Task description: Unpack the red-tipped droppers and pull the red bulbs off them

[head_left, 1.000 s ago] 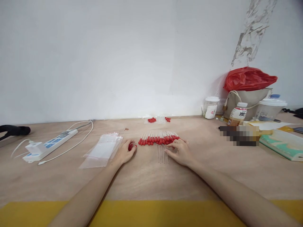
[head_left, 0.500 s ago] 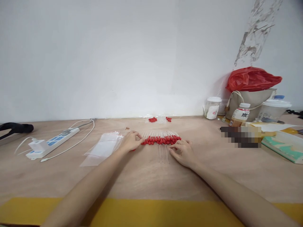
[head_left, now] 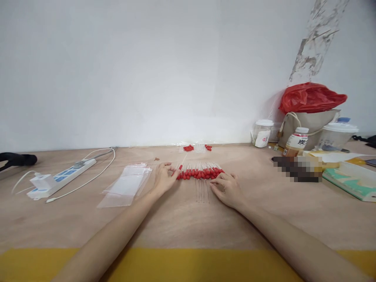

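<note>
A row of clear droppers with red bulbs (head_left: 201, 173) lies on the wooden table (head_left: 182, 219) in front of me. My left hand (head_left: 163, 178) pinches one red-bulbed dropper (head_left: 180, 166) at the left end of the row and holds it slightly raised. My right hand (head_left: 227, 187) rests at the row's right end with its fingers curled on the droppers. Several bare glass tubes (head_left: 202, 192) lie just below the row, between my two hands.
A stack of clear zip bags (head_left: 127, 185) lies to the left. Beyond it is a white power strip (head_left: 60, 178) with cables. A small bag of red bulbs (head_left: 197, 148) sits by the wall. Cups, a bottle (head_left: 295, 141), a tote bag with a red plastic bag (head_left: 310, 98) and a book (head_left: 352, 180) crowd the right.
My left hand moved from the table left of the row up to the row's left end and took hold of one dropper. The right hand barely shifted.
</note>
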{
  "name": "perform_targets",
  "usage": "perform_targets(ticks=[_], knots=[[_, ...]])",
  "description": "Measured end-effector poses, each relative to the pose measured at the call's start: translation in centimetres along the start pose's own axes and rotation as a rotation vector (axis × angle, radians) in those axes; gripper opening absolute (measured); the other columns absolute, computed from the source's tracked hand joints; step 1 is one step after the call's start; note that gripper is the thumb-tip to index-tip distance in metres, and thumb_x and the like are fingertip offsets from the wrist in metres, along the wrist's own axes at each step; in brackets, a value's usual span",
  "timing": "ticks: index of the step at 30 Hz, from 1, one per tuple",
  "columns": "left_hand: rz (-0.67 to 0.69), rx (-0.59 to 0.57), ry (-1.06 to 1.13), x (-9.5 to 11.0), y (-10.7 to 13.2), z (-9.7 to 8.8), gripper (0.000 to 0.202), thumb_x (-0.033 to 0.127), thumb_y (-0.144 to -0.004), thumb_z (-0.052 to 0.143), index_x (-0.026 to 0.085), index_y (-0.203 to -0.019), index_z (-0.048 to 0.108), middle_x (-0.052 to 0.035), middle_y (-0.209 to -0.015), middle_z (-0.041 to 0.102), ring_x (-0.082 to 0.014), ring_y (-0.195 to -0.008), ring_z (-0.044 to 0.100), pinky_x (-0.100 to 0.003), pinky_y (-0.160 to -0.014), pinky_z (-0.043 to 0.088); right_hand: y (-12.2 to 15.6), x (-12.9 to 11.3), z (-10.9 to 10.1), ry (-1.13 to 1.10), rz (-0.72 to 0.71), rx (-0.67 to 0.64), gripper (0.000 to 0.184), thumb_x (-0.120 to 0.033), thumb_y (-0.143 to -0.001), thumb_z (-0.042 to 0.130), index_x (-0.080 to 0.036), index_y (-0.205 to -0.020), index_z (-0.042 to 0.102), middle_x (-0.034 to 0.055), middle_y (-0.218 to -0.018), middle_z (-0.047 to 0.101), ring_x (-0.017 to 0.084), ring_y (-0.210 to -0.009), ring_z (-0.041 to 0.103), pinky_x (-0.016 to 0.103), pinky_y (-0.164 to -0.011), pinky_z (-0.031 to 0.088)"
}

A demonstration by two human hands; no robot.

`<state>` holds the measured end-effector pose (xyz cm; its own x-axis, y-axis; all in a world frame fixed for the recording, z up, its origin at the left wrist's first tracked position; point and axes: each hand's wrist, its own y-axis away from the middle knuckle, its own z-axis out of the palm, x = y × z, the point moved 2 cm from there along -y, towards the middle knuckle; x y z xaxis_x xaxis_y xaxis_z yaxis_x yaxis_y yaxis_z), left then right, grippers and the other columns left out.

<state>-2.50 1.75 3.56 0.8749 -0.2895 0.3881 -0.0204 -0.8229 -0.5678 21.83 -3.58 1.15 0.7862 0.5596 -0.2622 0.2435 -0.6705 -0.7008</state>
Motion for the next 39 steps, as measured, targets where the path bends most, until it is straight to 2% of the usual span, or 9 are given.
perform_targets(ticks=[3, 5, 8, 15, 20, 24, 27, 30, 39], knots=[[0.271, 0.071, 0.048, 0.1, 2.4, -2.0, 0.015, 0.031, -0.074, 0.055, 0.019, -0.069, 0.062, -0.0069, -0.101, 0.054, -0.0219, -0.101, 0.047, -0.039, -0.088, 0.036, -0.1, -0.5, 0.1, 0.023, -0.033, 0.051, 0.027, -0.033, -0.077, 0.052, -0.022, -0.099, 0.060, 0.0062, -0.095, 0.057, 0.019, -0.090, 0.051, 0.034, -0.081, 0.029], [0.421, 0.040, 0.052, 0.2, 3.8, -2.7, 0.011, 0.027, -0.075, 0.054, 0.020, -0.075, 0.062, -0.0060, -0.101, 0.054, -0.0211, -0.102, 0.047, -0.039, -0.089, 0.036, -0.2, -1.2, 0.2, 0.041, -0.092, 0.057, 0.041, -0.038, -0.076, 0.053, -0.022, -0.113, 0.053, 0.0085, -0.109, 0.053, 0.022, -0.100, 0.046, 0.036, -0.085, 0.029], [0.524, -0.007, 0.050, 0.3, 5.2, -2.7, 0.011, 0.025, -0.077, 0.053, 0.020, -0.081, 0.061, -0.0065, -0.104, 0.053, -0.0206, -0.103, 0.047, -0.039, -0.089, 0.037, -0.3, -2.2, 0.8, 0.054, -0.207, 0.016, 0.045, -0.041, -0.078, 0.051, -0.023, -0.120, 0.047, 0.0078, -0.116, 0.052, 0.023, -0.108, 0.042, 0.039, -0.090, 0.026], [0.596, -0.022, 0.071, 1.0, 5.9, -1.7, 0.010, 0.025, -0.078, 0.053, 0.020, -0.083, 0.060, -0.0067, -0.103, 0.055, -0.0200, -0.100, 0.049, -0.040, -0.087, 0.039, 0.0, -2.6, 2.0, 0.022, -0.289, -0.027, 0.025, -0.032, -0.084, 0.047, -0.026, -0.106, 0.057, 0.0023, -0.090, 0.064, 0.017, -0.096, 0.049, 0.041, -0.092, 0.018], [0.603, 0.003, 0.112, 1.3, 6.1, -1.8, 0.011, 0.026, -0.078, 0.053, 0.020, -0.086, 0.059, -0.0068, -0.103, 0.056, -0.0195, -0.100, 0.048, -0.039, -0.089, 0.037, 0.0, -2.6, 2.2, 0.021, -0.298, -0.027, 0.020, -0.027, -0.085, 0.045, -0.025, -0.093, 0.063, 0.0005, -0.070, 0.060, 0.014, -0.079, 0.048, 0.040, -0.087, 0.020], [0.611, -0.074, 0.108, 2.3, 6.1, -1.6, 0.026, 0.033, -0.078, 0.054, 0.020, -0.100, 0.057, -0.0063, -0.107, 0.056, -0.0191, -0.101, 0.048, -0.037, -0.088, 0.036, 0.1, -3.3, 2.1, 0.006, -0.314, -0.040, 0.019, -0.027, -0.085, 0.044, -0.024, -0.087, 0.063, -0.0001, -0.068, 0.057, 0.013, -0.075, 0.045, 0.037, -0.085, 0.022], [0.644, -0.129, 0.075, 2.8, 6.0, -1.3, 0.017, 0.034, -0.081, 0.051, 0.023, -0.088, 0.062, -0.0018, -0.094, 0.063, -0.0173, -0.095, 0.050, -0.035, -0.086, 0.034, 0.2, -3.7, 2.1, -0.012, -0.342, -0.042, 0.019, -0.025, -0.085, 0.044, -0.022, -0.084, 0.063, -0.0001, -0.068, 0.057, 0.012, -0.074, 0.045, 0.036, -0.086, 0.021], [0.643, -0.170, 0.043, 2.9, 5.9, -1.1, 0.020, 0.036, -0.082, 0.049, 0.022, -0.077, 0.062, 0.0007, -0.080, 0.065, -0.0155, -0.085, 0.053, -0.035, -0.085, 0.031, 0.3, -3.7, 2.1, -0.019, -0.368, -0.038, 0.018, -0.023, -0.084, 0.044, -0.022, -0.082, 0.062, -0.0006, -0.065, 0.057, 0.013, -0.073, 0.044, 0.037, -0.086, 0.020], [0.676, -0.206, -0.006, 3.0, 6.2, -1.7, 0.027, 0.037, -0.084, 0.045, 0.020, -0.068, 0.060, -0.0001, -0.073, 0.063, -0.0151, -0.079, 0.053, -0.037, -0.087, 0.029, 0.7, -3.4, 1.3, 0.009, -0.347, -0.055, 0.022, -0.025, -0.084, 0.044, -0.023, -0.072, 0.063, -0.0023, -0.056, 0.054, 0.012, -0.071, 0.043, 0.036, -0.086, 0.020]])
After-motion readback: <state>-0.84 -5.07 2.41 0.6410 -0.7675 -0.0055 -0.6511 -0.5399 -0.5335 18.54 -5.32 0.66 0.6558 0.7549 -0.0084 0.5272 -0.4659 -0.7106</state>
